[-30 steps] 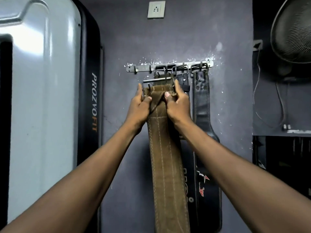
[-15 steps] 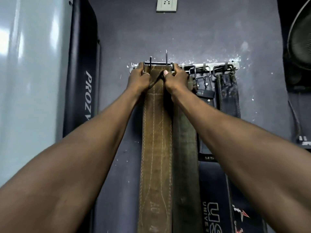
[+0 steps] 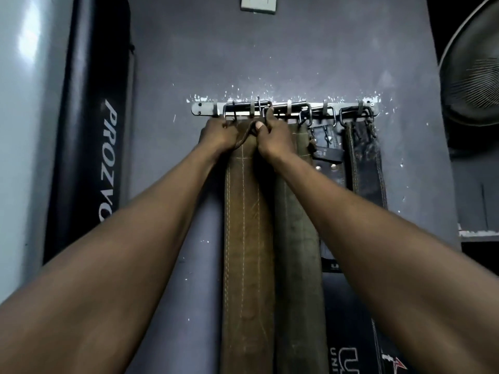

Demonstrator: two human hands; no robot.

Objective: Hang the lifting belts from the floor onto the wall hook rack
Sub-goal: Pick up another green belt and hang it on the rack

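Note:
A brown leather lifting belt (image 3: 247, 238) with pale stitching hangs straight down the grey wall. Its metal buckle sits over the left hooks of the steel hook rack (image 3: 205, 109). My left hand (image 3: 217, 134) grips the belt's top left corner. My right hand (image 3: 274, 137) grips the top right, thumb on the folded strap end, a finger up at the buckle bar. A darker olive belt (image 3: 297, 238) hangs just right of it. Two black belts (image 3: 364, 163) hang farther right, partly hidden by my right forearm.
A tall black pad marked PROZVO (image 3: 94, 130) leans against the wall at left, next to a glossy white panel (image 3: 24, 117). A wall socket (image 3: 258, 4) is above the rack. A fan guard (image 3: 475, 71) juts in at the right edge.
Both hands lifted the brown belt from below the rack up to it. Its buckle now rests over the left hooks, and the prongs that stuck up have dropped.

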